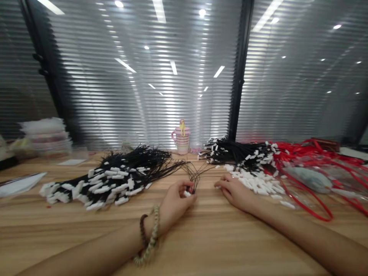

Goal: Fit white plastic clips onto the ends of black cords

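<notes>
Several thin black cords (195, 176) fan upward from my left hand (178, 201), which is closed on their lower ends. A small white plastic piece (187, 194) shows between its thumb and fingers. My right hand (234, 191) rests low over the table, its thumb and fingers drawn together; whatever they hold, if anything, is too small to make out. Beside it lies a loose pile of small white plastic pieces (260, 182). Left of my left hand, a big bundle of black cords (138, 159) ends in white pieces (112, 184) toward me.
Another bundle of black cords with white ends (235, 151) lies at the back right. Red straps (316, 209) and clear plastic bags spread beyond it. A pink striped mug (183, 142) stands by the window blinds. Stacked plastic containers (50, 140) are at the far left.
</notes>
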A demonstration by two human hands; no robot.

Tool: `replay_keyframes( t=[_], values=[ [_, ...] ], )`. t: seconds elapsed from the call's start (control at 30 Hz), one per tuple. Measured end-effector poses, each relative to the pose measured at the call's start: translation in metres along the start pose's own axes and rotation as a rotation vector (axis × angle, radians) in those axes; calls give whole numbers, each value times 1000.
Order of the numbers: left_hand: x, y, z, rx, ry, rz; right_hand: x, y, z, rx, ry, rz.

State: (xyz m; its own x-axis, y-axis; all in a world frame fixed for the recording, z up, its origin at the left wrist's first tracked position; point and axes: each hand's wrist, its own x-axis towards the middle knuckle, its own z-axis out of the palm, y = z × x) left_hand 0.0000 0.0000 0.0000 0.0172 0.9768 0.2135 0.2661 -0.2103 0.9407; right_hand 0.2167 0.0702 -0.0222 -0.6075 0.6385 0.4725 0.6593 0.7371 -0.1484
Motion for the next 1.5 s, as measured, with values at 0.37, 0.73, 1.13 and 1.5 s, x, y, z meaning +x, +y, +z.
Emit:
replay_keyframes(
  t=[0.37,0.73,1.13,1.5],
  values=[
    [58,86,-69,-322,537,441,0,-1,0,31,33,10],
    [64,165,-116,322,796,883,-2,2,1,39,55,13],
    [76,142,-138,62,756,596,-3,1,1,41,49,19],
    [49,168,-124,-526,429,290,0,-4,-3,195,134,101]
  ],
)
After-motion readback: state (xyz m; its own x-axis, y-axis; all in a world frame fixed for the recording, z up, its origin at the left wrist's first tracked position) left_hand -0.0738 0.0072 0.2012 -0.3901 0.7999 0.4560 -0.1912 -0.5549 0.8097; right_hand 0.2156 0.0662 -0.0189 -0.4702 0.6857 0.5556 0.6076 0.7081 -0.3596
